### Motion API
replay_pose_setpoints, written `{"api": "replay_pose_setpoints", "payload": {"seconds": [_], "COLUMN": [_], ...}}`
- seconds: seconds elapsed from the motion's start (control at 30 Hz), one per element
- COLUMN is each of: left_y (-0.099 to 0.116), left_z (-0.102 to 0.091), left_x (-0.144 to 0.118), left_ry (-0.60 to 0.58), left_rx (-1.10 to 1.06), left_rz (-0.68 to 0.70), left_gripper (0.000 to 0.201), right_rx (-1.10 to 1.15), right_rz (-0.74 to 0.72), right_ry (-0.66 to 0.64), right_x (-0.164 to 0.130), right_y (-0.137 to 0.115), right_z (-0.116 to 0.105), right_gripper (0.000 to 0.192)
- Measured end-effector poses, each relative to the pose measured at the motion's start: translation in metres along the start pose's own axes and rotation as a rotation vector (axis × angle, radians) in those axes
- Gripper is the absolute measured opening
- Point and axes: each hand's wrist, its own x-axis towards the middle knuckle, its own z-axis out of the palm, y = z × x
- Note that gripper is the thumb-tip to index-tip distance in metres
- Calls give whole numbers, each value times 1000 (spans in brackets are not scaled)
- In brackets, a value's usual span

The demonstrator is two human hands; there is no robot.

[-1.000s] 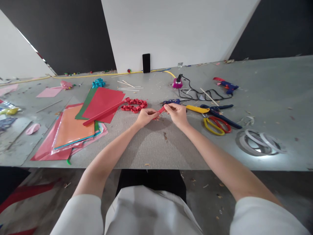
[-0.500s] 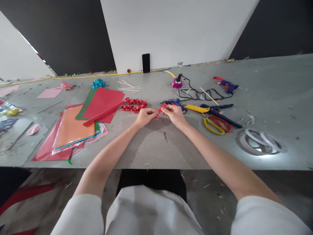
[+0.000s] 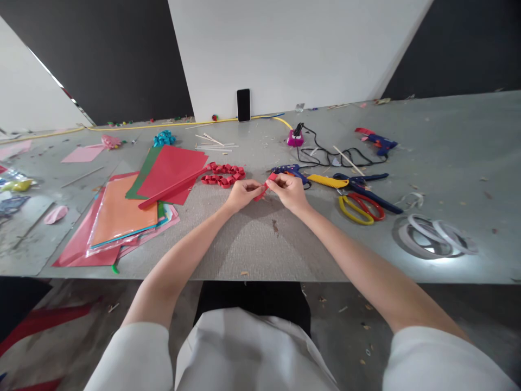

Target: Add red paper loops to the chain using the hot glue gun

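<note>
A small red paper strip (image 3: 260,194) is pinched between my two hands above the middle of the table. My left hand (image 3: 243,194) is closed on its lower left part. The fingers of my right hand (image 3: 290,190) grip its upper right end. Left of my hands lies a red paper chain (image 3: 223,176) of small folded links. Just behind my right hand rests a blue glue gun (image 3: 291,170), partly covered by the fingers. Red paper sheets (image 3: 173,171) and a long red rolled strip (image 3: 171,190) lie further left.
Scissors with yellow and red handles (image 3: 356,209) and dark blue-handled pliers (image 3: 368,190) lie right of my hands. Further right are white tape rolls (image 3: 435,236). Behind are a second glue gun (image 3: 378,142), a magenta socket block (image 3: 295,137) with black cables, and a propped phone (image 3: 243,105).
Both hands stay in nearly the same place. More of the red paper strip shows below and between my fingers, its angle slightly shifted.
</note>
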Motion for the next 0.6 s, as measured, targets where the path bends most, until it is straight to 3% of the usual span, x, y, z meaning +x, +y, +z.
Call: {"api": "replay_pose_setpoints", "payload": {"seconds": [0.33,0.6], "left_y": [-1,-8], "left_z": [-2,-3], "left_x": [-1,3], "left_ry": [-3,-94], "left_rx": [48,-18], "left_rz": [1,-108], "left_gripper": [40,45], "right_rx": [7,-24], "right_rz": [29,-22], "right_ry": [-56,95], "right_x": [1,2], "right_y": [3,4], "right_z": [0,-2], "right_gripper": [57,52]}}
